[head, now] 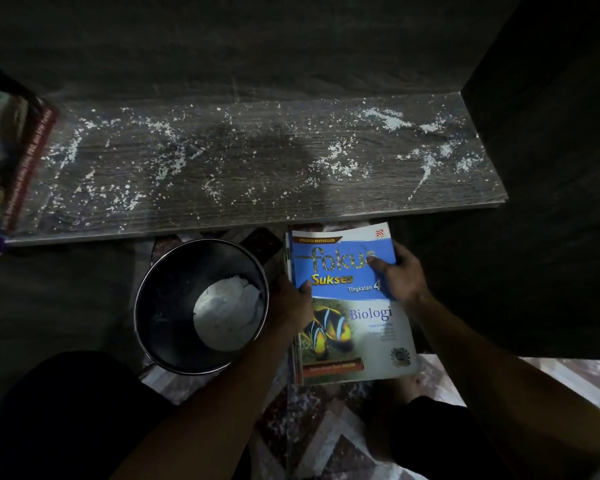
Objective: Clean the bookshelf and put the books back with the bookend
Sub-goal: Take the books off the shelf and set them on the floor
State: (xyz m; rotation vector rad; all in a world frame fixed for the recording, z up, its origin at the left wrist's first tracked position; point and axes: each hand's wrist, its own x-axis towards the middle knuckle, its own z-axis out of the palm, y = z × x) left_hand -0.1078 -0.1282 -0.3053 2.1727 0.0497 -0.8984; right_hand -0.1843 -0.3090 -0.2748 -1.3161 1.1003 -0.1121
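1. Judged risk: the bookshelf board (257,161) at 12 o'clock was strewn with white powder (388,121), so books returned before wiping would pick it up.
2. Both grips were clamped on the Biologi textbook stack (357,327) at 3 o'clock of the steel pot (167,292): left hand (288,299) on the spine edge, right hand (402,275) on the opposite edge.

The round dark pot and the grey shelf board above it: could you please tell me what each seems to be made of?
The round dark pot looks like metal: its thin rim shines bright and the inner wall is smooth. The grey shelf board looks like wood or wood-grain laminate, matte, with streaky grain lines; I cannot tell which.
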